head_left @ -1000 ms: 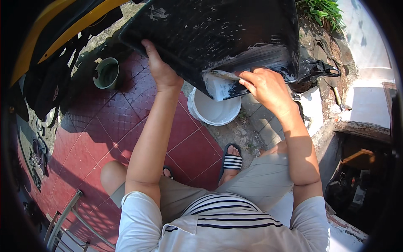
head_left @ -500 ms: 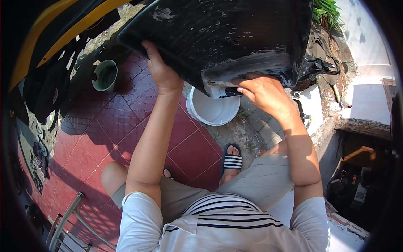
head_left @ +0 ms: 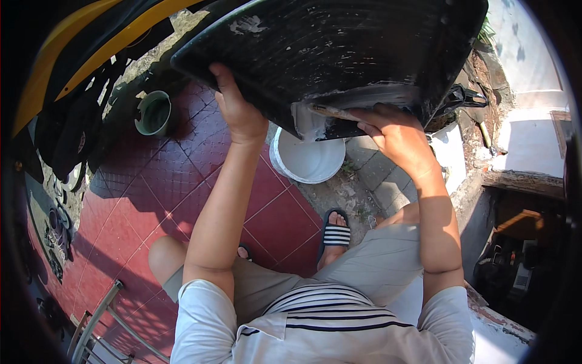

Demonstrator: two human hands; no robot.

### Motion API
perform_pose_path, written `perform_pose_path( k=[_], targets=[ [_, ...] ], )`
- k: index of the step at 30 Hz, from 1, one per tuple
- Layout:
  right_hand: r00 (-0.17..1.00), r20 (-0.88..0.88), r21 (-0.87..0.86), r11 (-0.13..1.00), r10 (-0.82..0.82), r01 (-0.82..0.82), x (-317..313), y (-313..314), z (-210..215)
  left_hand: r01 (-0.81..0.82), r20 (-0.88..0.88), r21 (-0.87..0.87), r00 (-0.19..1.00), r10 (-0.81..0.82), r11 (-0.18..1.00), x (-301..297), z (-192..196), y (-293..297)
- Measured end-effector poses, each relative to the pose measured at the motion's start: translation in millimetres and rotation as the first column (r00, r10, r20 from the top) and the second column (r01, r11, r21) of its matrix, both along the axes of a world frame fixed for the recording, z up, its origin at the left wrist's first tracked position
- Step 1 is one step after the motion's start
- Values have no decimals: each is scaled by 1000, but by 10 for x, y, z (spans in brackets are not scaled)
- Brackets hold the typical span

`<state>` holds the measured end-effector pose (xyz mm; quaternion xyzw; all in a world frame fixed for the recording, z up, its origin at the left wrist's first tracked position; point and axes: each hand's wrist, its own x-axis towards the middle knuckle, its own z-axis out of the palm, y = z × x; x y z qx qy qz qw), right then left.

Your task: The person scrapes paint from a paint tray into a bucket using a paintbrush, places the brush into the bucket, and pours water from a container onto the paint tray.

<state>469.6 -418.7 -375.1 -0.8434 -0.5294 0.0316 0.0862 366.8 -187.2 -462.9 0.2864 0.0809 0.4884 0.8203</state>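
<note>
My left hand (head_left: 240, 112) grips the near left edge of a large black tray (head_left: 260, 73), its thumb over the face and its other fingers hidden behind. The tray is tilted, one corner pointing down. Wrapped round a slim, pale, smeared tool (head_left: 330, 111), my right hand (head_left: 395, 132) rests by the tray's lower edge; whether it is a brush or a scraper I cannot tell. Wet whitish paste (head_left: 310, 124) coats the tray's lower corner and a band along that edge. Below that corner stands a white bucket (head_left: 309, 161), its inside pale.
A green pot (head_left: 153, 113) with a broken rim stands on the red tiles (head_left: 139, 206) at left. At right are a black plastic bag (head_left: 464, 97) and a low wall (head_left: 527, 142). A metal rack (head_left: 97, 318) sits lower left. My sandalled foot (head_left: 334, 236) is below the bucket.
The tray's far right side has swung to the right. My right hand and the tool have shifted right along the lower edge; my left hand has moved slightly with the tray.
</note>
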Motion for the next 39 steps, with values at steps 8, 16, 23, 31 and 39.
perform_pose_path(
  k=[8, 16, 23, 31, 39],
  targets=[
    [993, -27, 133, 985, 112, -107, 74, 75, -375, 34, -2, 2, 999, -34, 999, 4, 37, 10],
    [966, -257, -3, 999, 34, -36, -143, -45, -208, 60, -58, 76, 997, -56, 995, -76, -2, 60],
    [965, -258, -72, 996, 36, -56, -130, -212, -87, 47, -63, 70, 997, -43, 996, -25, -61, 60],
    [981, -158, 2, 993, -114, 115, -49, -179, -28, -19, -43, 20, 999, 20, 1000, -9, -8, -16],
    [995, -64, 182, 981, 80, -67, 126, 13, -401, 81, -38, 54, 996, -79, 995, -26, 18, -18]
  ],
)
